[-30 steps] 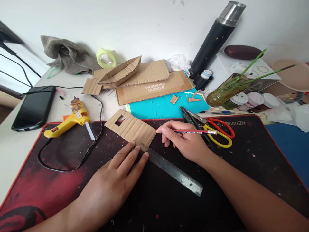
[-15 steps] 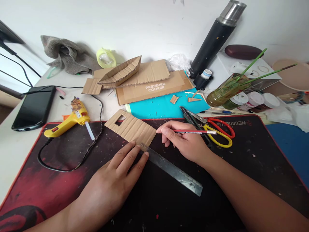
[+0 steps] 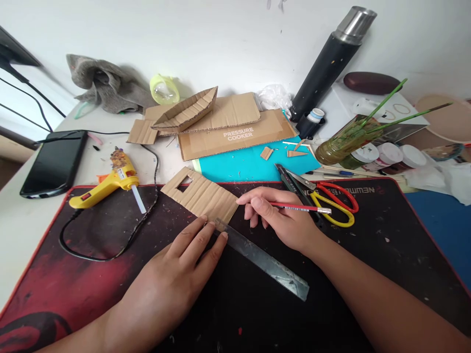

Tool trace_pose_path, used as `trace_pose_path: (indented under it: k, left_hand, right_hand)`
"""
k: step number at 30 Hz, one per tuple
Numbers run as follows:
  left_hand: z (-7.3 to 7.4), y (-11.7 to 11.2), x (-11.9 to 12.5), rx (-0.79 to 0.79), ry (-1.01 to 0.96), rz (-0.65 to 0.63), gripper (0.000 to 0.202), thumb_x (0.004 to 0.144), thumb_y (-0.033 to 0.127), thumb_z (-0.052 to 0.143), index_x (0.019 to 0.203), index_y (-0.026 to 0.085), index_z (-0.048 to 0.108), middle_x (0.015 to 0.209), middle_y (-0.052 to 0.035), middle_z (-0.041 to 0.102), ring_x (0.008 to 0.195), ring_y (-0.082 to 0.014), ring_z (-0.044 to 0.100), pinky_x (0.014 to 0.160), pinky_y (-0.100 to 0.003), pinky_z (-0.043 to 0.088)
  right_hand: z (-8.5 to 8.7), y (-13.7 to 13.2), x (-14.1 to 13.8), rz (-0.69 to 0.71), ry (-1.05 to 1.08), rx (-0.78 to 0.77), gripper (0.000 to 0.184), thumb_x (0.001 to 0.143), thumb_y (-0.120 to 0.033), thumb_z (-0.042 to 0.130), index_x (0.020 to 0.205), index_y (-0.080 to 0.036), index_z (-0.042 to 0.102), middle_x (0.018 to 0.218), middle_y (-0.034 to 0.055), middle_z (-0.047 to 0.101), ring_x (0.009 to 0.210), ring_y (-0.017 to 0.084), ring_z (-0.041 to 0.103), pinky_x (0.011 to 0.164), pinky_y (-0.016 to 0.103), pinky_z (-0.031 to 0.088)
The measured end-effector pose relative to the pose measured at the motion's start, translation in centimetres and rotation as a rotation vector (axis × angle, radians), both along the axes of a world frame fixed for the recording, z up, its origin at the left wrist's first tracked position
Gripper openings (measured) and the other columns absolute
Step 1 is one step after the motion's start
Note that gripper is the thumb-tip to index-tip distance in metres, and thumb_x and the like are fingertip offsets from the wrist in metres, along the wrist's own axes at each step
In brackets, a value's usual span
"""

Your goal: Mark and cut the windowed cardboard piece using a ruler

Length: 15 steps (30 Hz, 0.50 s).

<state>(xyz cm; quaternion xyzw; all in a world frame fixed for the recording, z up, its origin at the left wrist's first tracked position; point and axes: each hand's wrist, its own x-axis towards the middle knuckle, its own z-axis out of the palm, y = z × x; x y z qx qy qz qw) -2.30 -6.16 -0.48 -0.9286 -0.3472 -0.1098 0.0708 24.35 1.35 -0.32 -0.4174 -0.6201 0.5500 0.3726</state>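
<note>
My left hand [image 3: 172,272] lies with its fingers stretched over the near corner of a small cardboard piece [image 3: 209,196] and the end of a metal ruler [image 3: 265,260]. That cardboard has a rectangular hole near its far left corner. From the fingertips the ruler runs down to the right over the dark mat. Beside the cardboard's right corner, my right hand [image 3: 281,215] is closed around a red pencil [image 3: 301,207]. The pencil's metal-capped end points right; its tip is hidden by the fingers.
Scissors [image 3: 336,203] and a black cutter [image 3: 292,184] lie right of my right hand. On the left are a yellow glue gun [image 3: 106,186] with its cord and a phone [image 3: 53,164]. Behind stand a cardboard boat shape [image 3: 187,115], cardboard sheets, a tilted flask [image 3: 326,71] and paint jars.
The pencil's capped end has dipped slightly in my right hand. My left hand, the ruler and the cardboard stay in place, and the view has shifted a little.
</note>
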Motion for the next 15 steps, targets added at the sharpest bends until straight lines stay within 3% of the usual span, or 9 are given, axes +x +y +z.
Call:
trace_pose_path:
  k: [5,15]
  left_hand:
    - [-0.6,-0.3,0.1,-0.011,-0.010,0.024,0.057,0.097,0.002,0.043,0.150,0.012,0.064,0.147,-0.0181,0.070,0.147,-0.0350,0.059,0.108,-0.043,0.063]
    - [-2.0,-1.0,0.4,-0.049,-0.057,0.077,0.059,0.096,0.005,0.047,0.150,0.017,0.065,0.152,-0.0149,0.067,0.153,-0.0324,0.052,0.116,-0.041,0.058]
  right_hand:
    - [-0.3,-0.2,-0.4,-0.022,-0.001,-0.026,0.042,0.115,-0.050,0.057,0.104,-0.019,0.083,0.076,0.0006,0.072,0.063,0.013,0.068,0.055,0.025,0.049]
    - [0.0,0.0,-1.1,-0.060,-0.097,-0.056,0.033,0.109,-0.049,0.065,0.096,-0.020,0.073,0.075,-0.0006,0.073,0.059,0.013,0.068,0.054,0.024,0.050]
